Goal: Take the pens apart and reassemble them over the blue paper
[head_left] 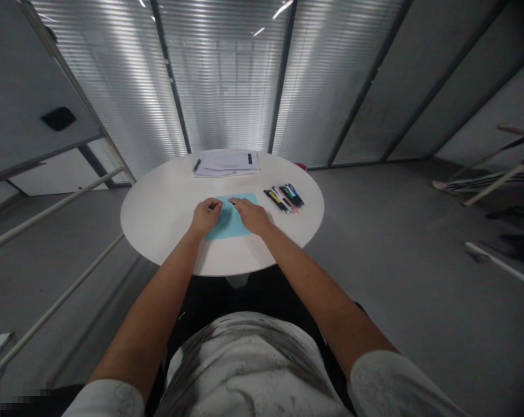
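A light blue sheet [229,228] lies on the round white table [157,217] in front of me. My left hand [206,216] is over the sheet's left side, thumb and fingers closed in a pinch. Over its right side, my right hand [252,215] has its fingertips drawn together, with a small dark bit showing at them. The two hands are apart, tips facing each other. Whatever either hand holds is too small to name. Just right of my right hand lies a row of several pens and markers [283,198], with black, yellow, white, red, green and blue parts.
A stack of white papers [226,163] with dark items on it lies at the table's far edge. To the left stands a whiteboard on a metal frame [62,231]. Glass panels with blinds [227,75] rise behind the table. Furniture legs [501,182] show at the right.
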`<state>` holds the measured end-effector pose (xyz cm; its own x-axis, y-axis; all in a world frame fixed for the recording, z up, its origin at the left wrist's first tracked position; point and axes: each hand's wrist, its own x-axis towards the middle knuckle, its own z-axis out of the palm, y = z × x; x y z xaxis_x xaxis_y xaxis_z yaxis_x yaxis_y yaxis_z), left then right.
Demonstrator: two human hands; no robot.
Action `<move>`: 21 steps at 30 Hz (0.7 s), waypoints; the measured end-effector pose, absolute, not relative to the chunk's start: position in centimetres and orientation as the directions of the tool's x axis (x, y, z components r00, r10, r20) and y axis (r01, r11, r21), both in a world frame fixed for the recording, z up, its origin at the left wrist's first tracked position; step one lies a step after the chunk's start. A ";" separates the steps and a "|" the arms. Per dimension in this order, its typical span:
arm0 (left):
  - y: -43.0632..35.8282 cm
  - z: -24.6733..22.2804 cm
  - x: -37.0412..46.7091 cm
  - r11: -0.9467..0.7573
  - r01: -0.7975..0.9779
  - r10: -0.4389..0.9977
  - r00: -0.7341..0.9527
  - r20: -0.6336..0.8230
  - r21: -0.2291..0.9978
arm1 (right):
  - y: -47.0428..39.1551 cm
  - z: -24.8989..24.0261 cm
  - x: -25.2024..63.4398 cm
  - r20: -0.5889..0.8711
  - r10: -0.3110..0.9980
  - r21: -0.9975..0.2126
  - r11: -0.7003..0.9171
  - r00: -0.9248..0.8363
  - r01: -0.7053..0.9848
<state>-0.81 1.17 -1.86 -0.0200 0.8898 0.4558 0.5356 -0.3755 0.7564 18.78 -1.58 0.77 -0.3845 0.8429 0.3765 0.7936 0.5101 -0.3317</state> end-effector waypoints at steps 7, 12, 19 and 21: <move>1.2 -1.9 -0.8 -0.404 0.537 0.889 0.041 0.456 0.740 | -1.7 1.0 18.7 0.344 0.851 -0.270 0.495 -0.398 0.826; 1.1 -1.6 -0.7 -0.428 0.454 0.872 -0.019 0.489 0.781 | -1.7 1.1 18.6 0.327 0.849 -0.237 0.499 -0.415 0.834; 0.7 -1.1 -0.4 -0.417 0.300 0.898 -0.015 0.441 0.858 | -2.0 1.4 18.6 0.298 0.846 -0.232 0.514 -0.443 0.826; 0.5 -1.0 -0.2 -0.406 0.261 0.906 -0.008 0.422 0.876 | -2.1 1.4 18.7 0.301 0.840 -0.232 0.525 -0.453 0.819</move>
